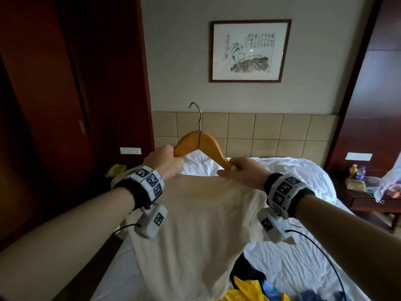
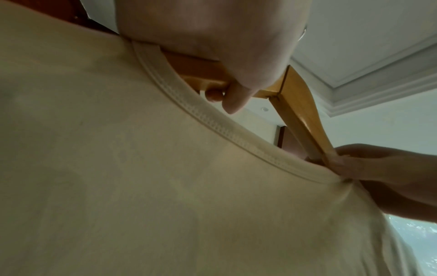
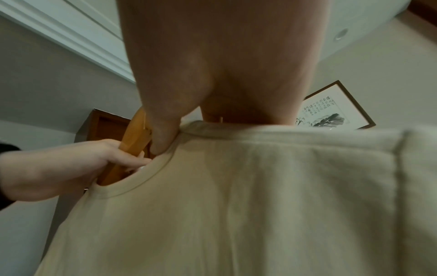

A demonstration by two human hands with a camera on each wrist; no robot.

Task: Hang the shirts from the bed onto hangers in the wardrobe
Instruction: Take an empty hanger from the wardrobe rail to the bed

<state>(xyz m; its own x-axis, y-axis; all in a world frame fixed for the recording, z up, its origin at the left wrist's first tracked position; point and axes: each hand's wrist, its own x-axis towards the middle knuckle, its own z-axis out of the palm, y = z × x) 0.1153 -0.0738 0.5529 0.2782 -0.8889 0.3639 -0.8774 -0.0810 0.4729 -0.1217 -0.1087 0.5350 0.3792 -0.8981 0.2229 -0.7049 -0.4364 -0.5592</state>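
I hold a wooden hanger [image 1: 201, 146] with a metal hook up over the bed. My left hand [image 1: 167, 158] grips its left arm, fingers curled round the wood [image 2: 298, 112]. A cream shirt [image 1: 195, 224] hangs below, its ribbed collar [image 2: 212, 119] stretched between both hands. My right hand [image 1: 240, 170] pinches the collar against the hanger's right end [image 3: 132, 142], which pokes into the neck opening. The left end also sits inside the collar. The shirt's body drapes down to the bed.
The bed [image 1: 303, 257] has white crumpled sheets, with a pile of yellow, blue and dark clothes [image 1: 249, 287] at its near end. A dark red wardrobe door [image 1: 54, 105] stands at left. A nightstand [image 1: 368, 200] with bottles is at right.
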